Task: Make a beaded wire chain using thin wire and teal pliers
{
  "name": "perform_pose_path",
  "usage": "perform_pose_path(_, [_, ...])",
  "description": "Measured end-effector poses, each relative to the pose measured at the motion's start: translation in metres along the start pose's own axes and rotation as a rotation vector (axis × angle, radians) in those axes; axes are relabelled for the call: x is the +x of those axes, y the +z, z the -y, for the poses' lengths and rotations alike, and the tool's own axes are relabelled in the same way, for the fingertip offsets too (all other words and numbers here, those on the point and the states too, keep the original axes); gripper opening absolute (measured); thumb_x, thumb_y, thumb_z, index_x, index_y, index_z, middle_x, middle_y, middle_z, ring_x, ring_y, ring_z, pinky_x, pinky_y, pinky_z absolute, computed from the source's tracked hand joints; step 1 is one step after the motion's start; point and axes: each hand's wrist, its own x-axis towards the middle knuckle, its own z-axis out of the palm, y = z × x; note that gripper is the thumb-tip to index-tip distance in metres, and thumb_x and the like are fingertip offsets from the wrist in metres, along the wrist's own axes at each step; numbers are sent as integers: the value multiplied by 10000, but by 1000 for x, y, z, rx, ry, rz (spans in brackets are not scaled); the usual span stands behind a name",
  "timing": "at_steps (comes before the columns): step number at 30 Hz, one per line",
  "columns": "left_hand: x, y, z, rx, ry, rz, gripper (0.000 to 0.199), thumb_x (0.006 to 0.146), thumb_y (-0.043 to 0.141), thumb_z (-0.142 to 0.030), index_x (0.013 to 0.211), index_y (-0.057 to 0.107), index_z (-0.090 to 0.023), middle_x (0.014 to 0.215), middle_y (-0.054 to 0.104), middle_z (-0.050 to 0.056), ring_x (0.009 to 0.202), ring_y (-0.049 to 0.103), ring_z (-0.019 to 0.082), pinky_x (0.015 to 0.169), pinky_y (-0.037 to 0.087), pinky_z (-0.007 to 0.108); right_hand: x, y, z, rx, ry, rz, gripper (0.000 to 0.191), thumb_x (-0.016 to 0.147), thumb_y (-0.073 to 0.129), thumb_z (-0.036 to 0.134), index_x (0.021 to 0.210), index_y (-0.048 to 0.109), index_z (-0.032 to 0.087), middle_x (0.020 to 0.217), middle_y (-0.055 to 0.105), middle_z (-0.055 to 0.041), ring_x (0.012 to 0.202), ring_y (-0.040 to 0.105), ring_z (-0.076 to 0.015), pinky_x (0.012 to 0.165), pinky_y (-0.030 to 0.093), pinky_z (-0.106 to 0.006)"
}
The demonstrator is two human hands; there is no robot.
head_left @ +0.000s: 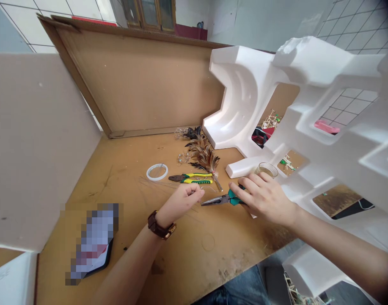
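Note:
My left hand (182,202), with a dark watch at the wrist, has its fingers pinched over the middle of the table; a thin wire shows by the fingertips, but the hold itself is too small to make out. My right hand (266,195) is wrapped round green-handled needle-nose pliers (224,199), whose jaws point left toward my left hand. Just beyond lie yellow-green pliers (192,178), a white ring-shaped roll (157,172) and a bundle of brown feathers (204,153). Thin wires are spread near the left fingers.
A phone (94,241), partly pixelated, lies at the left. White foam packaging (327,127) stands on the right, beside a glass jar (266,169). Cardboard (155,80) forms the back wall, and a pale panel (31,148) rises at the left.

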Motion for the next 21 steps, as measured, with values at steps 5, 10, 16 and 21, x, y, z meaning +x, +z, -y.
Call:
perform_pose_path(5, [0,-1,-2,8,-23,0,324,777,455,-354,528,348,-177,530,295,-63,505,273,78,489,236,216,1,1,0,-6,0,-11,231,837,451,164,1044,553,167,785,580,-61,709,439,-185,637,264,-322])
perform_pose_path(10, [0,-1,-2,12,-31,11,332,780,452,-363,525,358,-173,514,313,-62,491,280,73,469,234,206,2,0,0,0,-5,-12,228,854,424,158,1039,558,169,783,584,-60,709,437,-177,635,259,-319])
perform_pose_path(16, [-2,1,-3,11,-3,-14,328,788,451,-342,533,322,-179,531,287,-62,499,263,73,475,234,210,1,1,1,60,24,16,248,842,422,145,1047,560,171,784,576,-64,721,442,-179,640,255,-320])
perform_pose_path(21, [-2,4,-2,45,45,-46,313,799,437,-315,545,312,-183,539,278,-61,508,268,77,486,246,211,-1,2,1,122,60,35,250,822,439,174,1035,569,150,759,553,-65,732,445,-188,637,254,-318])
